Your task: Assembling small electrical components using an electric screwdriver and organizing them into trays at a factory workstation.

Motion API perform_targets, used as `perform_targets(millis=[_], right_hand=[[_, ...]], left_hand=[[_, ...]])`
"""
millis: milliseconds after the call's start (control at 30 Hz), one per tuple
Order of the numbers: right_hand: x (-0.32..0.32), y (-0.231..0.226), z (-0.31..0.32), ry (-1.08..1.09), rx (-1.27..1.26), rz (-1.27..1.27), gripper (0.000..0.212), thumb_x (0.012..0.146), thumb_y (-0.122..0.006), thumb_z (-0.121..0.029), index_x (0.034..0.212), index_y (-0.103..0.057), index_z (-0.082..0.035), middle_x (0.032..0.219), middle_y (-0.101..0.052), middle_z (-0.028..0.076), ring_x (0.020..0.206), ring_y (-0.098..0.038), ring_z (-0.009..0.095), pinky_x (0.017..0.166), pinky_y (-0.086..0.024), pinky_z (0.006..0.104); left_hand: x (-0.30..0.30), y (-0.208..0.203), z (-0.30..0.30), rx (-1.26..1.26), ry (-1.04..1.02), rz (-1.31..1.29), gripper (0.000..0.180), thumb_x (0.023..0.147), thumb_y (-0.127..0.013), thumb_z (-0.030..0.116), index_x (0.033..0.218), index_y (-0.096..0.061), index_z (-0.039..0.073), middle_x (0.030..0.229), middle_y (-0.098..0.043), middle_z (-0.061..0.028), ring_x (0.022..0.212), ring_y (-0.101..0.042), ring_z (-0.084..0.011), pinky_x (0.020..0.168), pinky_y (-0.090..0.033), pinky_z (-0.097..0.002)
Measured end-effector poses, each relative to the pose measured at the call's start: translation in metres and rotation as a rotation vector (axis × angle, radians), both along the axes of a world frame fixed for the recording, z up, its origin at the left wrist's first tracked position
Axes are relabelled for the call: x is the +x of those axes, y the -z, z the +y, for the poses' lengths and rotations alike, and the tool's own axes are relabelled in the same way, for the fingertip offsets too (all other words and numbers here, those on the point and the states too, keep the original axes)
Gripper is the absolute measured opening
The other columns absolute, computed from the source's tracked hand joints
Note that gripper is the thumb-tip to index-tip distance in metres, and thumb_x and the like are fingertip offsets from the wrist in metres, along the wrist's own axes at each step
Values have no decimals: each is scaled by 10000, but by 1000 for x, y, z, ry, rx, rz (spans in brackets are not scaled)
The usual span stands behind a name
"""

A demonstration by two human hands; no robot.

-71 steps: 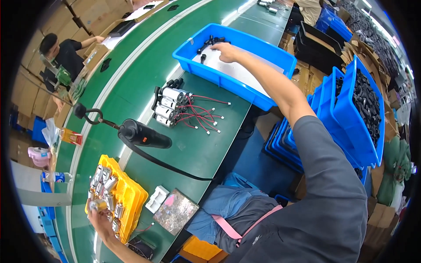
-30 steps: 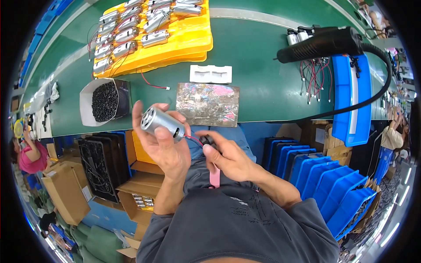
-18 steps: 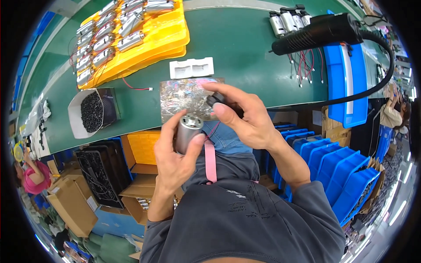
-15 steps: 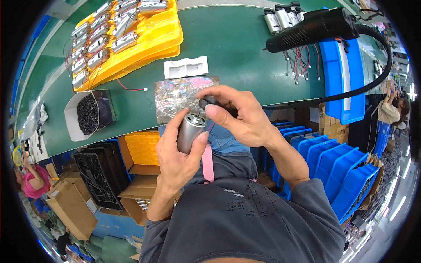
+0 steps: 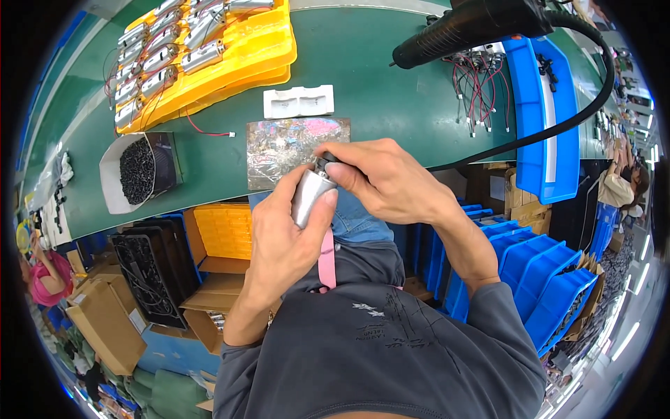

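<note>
My left hand (image 5: 283, 227) is wrapped round a silver cylindrical motor (image 5: 307, 196), tilted with its top end toward the table. My right hand (image 5: 380, 178) pinches a small black plastic part (image 5: 326, 162) against that top end; fingers hide much of the contact. Both hands are just in front of the table's near edge, by a scuffed metal plate (image 5: 279, 150). Behind the plate lies a white two-pocket block (image 5: 299, 103). A black handheld electric screwdriver (image 5: 474, 31) with a cable hangs above the table at the upper right.
Yellow trays (image 5: 258, 45) of wired motors lie at far left on the green table (image 5: 377, 84). Left of the plate stands an open box of small black screws (image 5: 139, 174). A blue bin (image 5: 534, 140) is at right. Stacked blue bins (image 5: 520, 265) and cardboard boxes (image 5: 108, 321) stand below the table.
My right hand has brought the black part down onto the motor's top end. The motor has tilted more in my left hand. The hanging screwdriver appears shifted up and left.
</note>
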State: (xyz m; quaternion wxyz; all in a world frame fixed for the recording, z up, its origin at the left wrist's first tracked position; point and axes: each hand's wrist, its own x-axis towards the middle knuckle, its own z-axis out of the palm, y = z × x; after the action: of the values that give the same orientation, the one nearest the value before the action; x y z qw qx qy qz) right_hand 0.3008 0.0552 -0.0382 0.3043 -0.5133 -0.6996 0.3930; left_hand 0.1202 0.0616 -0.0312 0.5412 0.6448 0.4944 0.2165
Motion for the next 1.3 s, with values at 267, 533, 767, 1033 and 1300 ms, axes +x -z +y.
perform_targets(millis=[267, 533, 767, 1033, 1300], right_hand=[[2, 12, 20, 63, -94, -202, 260, 846, -557, -125, 1072, -578, 2, 807, -619, 219, 723, -582, 391, 637, -444, 447], [7, 27, 69, 272, 357, -454, 170, 805, -601, -136, 927, -655, -31, 756, -638, 139, 723, -592, 348, 662, -461, 425], [2, 40, 98, 246, 114, -455, 142, 792, -613, -135, 875, -686, -45, 817, -659, 129, 791, -612, 331, 712, -478, 410], [-1, 16, 104, 163, -2, -627, 158, 798, -599, -130, 895, -687, -42, 860, -660, 146, 821, -617, 337, 756, -483, 401], [8, 37, 82, 280, 538, -490, 198, 781, -625, -82, 968, -668, -35, 916, -663, 142, 830, -624, 334, 765, -488, 371]], left_hand=[[11, 37, -14, 54, -214, -66, 440, 798, -659, 153, 1117, -475, -89, 892, -549, -207, 824, -574, -263, 728, -459, -329], [48, 46, 29, 571, -102, 376, 340, 796, -649, 147, 994, -497, -85, 890, -526, -212, 846, -547, -350, 714, -465, -397], [62, 62, 42, 624, -166, 595, 329, 796, -645, 197, 897, -498, -80, 880, -530, -201, 831, -541, -345, 705, -481, -393], [32, 48, 42, 910, -223, 351, 391, 777, -657, 181, 1026, -512, -83, 880, -543, -178, 859, -527, -324, 709, -468, -385], [-171, 12, 119, 536, -555, 547, 242, 783, -639, 76, 975, -608, -69, 742, -622, -105, 640, -569, -149, 608, -472, -293]])
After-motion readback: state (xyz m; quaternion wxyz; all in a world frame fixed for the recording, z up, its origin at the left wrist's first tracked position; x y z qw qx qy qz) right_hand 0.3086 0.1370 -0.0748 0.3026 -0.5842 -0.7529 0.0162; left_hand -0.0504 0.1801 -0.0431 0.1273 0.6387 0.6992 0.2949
